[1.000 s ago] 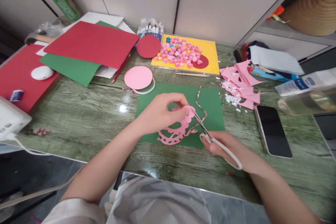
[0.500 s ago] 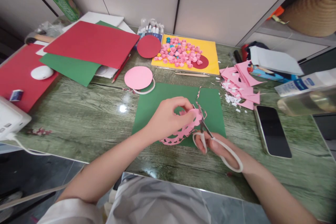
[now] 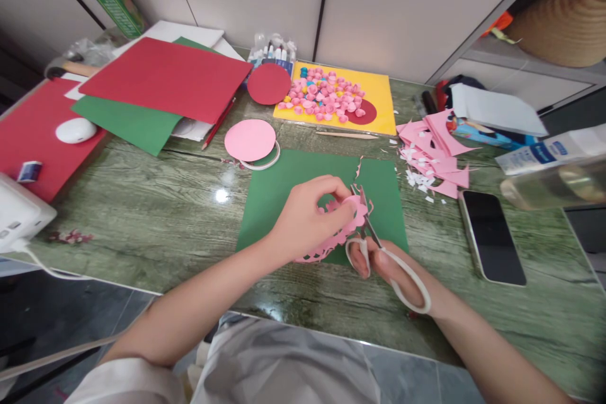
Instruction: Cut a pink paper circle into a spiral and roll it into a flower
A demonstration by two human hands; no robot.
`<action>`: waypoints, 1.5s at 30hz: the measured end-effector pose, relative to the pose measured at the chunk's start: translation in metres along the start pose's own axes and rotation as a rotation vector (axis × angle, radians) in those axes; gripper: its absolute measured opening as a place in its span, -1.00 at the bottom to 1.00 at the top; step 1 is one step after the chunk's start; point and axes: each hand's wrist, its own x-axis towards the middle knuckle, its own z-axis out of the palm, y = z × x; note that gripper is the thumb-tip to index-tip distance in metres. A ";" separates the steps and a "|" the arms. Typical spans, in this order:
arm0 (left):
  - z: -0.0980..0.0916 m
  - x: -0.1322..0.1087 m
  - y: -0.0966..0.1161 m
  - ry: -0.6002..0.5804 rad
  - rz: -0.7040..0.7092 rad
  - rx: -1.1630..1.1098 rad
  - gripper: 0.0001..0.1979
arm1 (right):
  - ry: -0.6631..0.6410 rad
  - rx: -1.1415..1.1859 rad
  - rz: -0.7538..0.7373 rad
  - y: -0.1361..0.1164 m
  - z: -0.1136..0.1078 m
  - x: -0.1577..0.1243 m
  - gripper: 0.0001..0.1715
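My left hand (image 3: pixel 307 211) pinches a pink paper cutout (image 3: pixel 326 247) with a scalloped, lace-like edge; part of it is hidden behind the fingers. In my right hand (image 3: pixel 386 263) is a pair of white-handled scissors (image 3: pixel 408 287), its blades slightly parted at the cutout's edge. Thin pink trimmings hang by the blades, and one strip (image 3: pixel 358 168) lies above them. Beneath both hands is a green sheet of paper (image 3: pixel 269 189) on the table. A pink paper circle (image 3: pixel 250 139) rests on a white ring (image 3: pixel 262 167) at the sheet's upper left.
Pink paper scraps (image 3: pixel 440 151) and white bits lie to the right, near a phone (image 3: pixel 492 237) and a bottle (image 3: pixel 553 183). Behind, a yellow sheet (image 3: pixel 381 91) bears many small pink rolled pieces (image 3: pixel 326 95). Red paper (image 3: pixel 165 79) is stacked at left, beside a red circle (image 3: pixel 269 84).
My left hand and the cutout have shifted slightly right, with less of the cutout showing below. The scissors' handles have moved a little left, and the blades look slightly more apart.
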 end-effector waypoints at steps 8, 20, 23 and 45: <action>0.001 -0.001 0.000 0.005 -0.017 -0.012 -0.89 | 0.036 -0.028 -0.022 -0.003 0.004 0.000 -0.48; -0.003 -0.001 0.000 -0.002 -0.016 -0.023 -0.90 | 0.038 -0.048 -0.005 -0.002 0.004 -0.001 -0.46; -0.004 0.000 0.000 0.000 -0.015 -0.019 -0.88 | 0.036 -0.060 0.006 -0.004 0.004 -0.001 -0.46; -0.023 0.007 0.003 -0.164 -0.031 -0.100 -0.90 | 0.071 -0.065 0.113 -0.010 -0.005 -0.003 -0.47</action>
